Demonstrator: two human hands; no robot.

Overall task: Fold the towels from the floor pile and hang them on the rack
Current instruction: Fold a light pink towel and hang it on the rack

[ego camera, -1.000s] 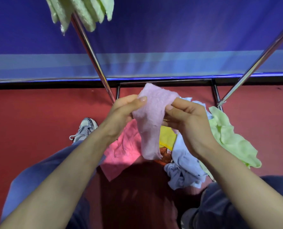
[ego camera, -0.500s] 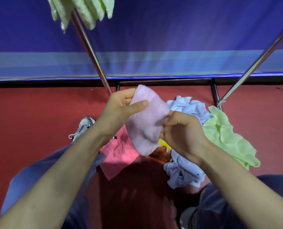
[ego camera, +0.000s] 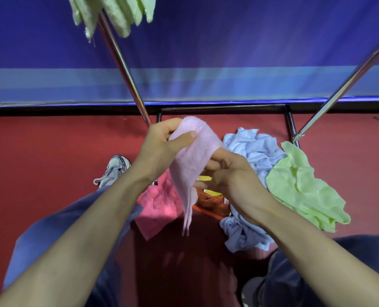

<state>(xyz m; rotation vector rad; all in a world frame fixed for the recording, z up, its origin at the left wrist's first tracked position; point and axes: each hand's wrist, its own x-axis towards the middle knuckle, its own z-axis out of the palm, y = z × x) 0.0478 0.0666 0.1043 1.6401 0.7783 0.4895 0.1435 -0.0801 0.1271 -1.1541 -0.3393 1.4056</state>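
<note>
While our left hand (ego camera: 162, 147) pinches the top of the pale pink towel (ego camera: 193, 156) between thumb and curled fingers, our right hand (ego camera: 230, 173) closes on the towel's right edge a little lower, fingers curled in toward the palm; the towel is held up between the two hands, well above the floor (ego camera: 40, 151), and it narrows to a thin tail dangling below them. Under the hands lies the pile: a deep pink towel (ego camera: 159, 204) spread flat to the left; a crumpled blue towel (ego camera: 255, 149) running behind our right wrist; a lime towel (ego camera: 301, 187) sprawled furthest right; bits of yellow cloth (ego camera: 210, 192) and orange cloth (ego camera: 208, 201) peeking out in the middle. Our shoe (ego camera: 115, 169) sits just left of the pile. Further out, the rack (ego camera: 122, 65) rises with two shiny slanting poles either side of the heap; a hung green towel (ego camera: 113, 12) is draped at the top of the left pole, against a blue wall (ego camera: 228, 41).
</note>
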